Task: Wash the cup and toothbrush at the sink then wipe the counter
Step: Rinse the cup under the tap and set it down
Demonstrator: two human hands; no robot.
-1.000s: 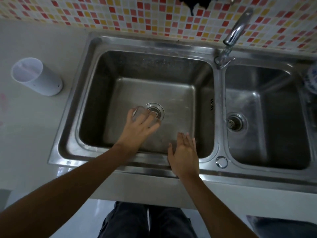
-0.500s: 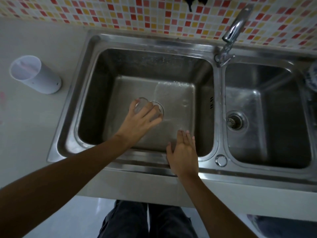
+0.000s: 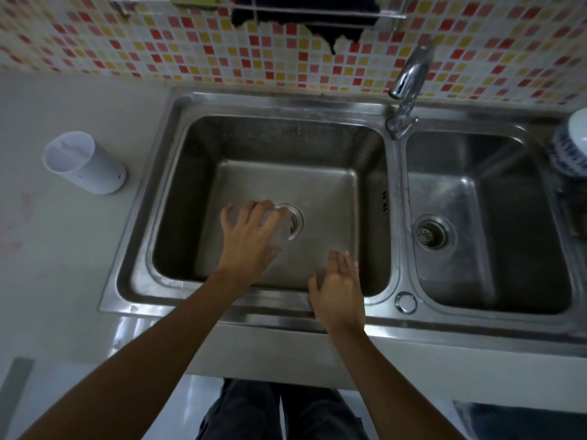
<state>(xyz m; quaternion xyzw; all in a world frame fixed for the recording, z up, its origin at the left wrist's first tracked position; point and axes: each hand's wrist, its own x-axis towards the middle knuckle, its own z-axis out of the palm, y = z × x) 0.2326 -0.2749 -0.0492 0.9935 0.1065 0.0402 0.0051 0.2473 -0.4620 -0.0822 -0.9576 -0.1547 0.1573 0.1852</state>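
Left hand (image 3: 251, 239) has its fingers (image 3: 251, 208) curled round the clear cup (image 3: 282, 228), low over the drain (image 3: 297, 217) (probably so drips go straight down). Right hand (image 3: 340, 287) hangs flat and empty by the sink (image 3: 178, 198) front, likely waiting. No toothbrush that I can see.

No writing, brand, number or sign can be read anywhere in the view. The white beaker (image 3: 85, 163) on the worktop (image 3: 47, 249) has a tiny dark mark near its base, too small to make out. The blue pattern on the bowl (image 3: 568, 154) at the right edge is ornament, not lettering.
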